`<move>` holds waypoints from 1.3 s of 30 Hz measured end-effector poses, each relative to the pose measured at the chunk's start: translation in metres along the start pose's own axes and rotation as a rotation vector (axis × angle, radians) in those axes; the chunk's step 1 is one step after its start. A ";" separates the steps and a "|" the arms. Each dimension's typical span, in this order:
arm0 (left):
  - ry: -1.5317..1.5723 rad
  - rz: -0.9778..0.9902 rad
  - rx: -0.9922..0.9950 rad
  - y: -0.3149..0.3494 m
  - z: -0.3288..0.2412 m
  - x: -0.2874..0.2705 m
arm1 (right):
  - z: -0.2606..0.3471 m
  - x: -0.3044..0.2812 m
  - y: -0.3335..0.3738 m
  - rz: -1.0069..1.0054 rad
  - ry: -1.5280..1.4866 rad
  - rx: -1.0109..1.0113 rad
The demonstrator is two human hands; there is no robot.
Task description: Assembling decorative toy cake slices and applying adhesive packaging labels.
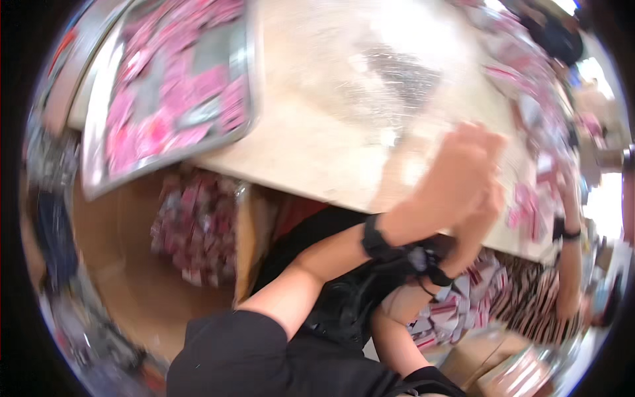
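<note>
Above the near right part of the pale table (297, 126), my left hand (453, 178) and my right hand (486, 215) are up against each other. Motion smears the fingers of both, and no held thing can be made out between them. Each wrist wears a black band. Beyond my hands, a dark blurred patch (403, 76) shows on the shiny tabletop. Small pink-and-white packets (529, 205) lie to the right of my hands.
At far left a metal tray (246, 73) bears many pink packets. Below it, a cardboard box (126, 271) holds more packets. On the right, a co-worker's arm (570, 258) reaches over the table, near heaped clear-and-pink packets (519, 59). White-and-red packets (456, 311) lie beneath the table's edge.
</note>
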State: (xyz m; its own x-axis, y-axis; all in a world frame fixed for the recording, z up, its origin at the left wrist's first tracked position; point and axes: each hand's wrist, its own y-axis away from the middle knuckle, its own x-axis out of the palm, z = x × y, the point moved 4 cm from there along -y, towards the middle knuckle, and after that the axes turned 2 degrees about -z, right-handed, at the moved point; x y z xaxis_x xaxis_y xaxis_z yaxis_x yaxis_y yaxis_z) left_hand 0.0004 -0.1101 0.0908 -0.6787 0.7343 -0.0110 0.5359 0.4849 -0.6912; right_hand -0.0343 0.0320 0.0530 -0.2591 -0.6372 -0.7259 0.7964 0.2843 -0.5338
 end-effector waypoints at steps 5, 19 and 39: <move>-0.054 0.178 -0.099 0.000 -0.007 -0.012 | 0.009 -0.015 0.005 -0.155 -0.055 0.121; -0.003 0.633 -0.014 -0.008 -0.082 -0.020 | -0.031 -0.015 0.025 -0.466 -0.905 0.501; -1.029 1.170 0.486 -0.257 0.169 0.176 | -0.028 -0.018 0.015 -0.408 -0.954 0.425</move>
State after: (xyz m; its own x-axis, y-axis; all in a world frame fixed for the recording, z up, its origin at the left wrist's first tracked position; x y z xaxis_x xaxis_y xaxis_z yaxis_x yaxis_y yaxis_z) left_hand -0.3415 -0.1862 0.1444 -0.1755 -0.1322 -0.9756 0.9055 -0.4107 -0.1073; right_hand -0.0332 0.0676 0.0464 -0.1635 -0.9669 0.1961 0.9166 -0.2224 -0.3323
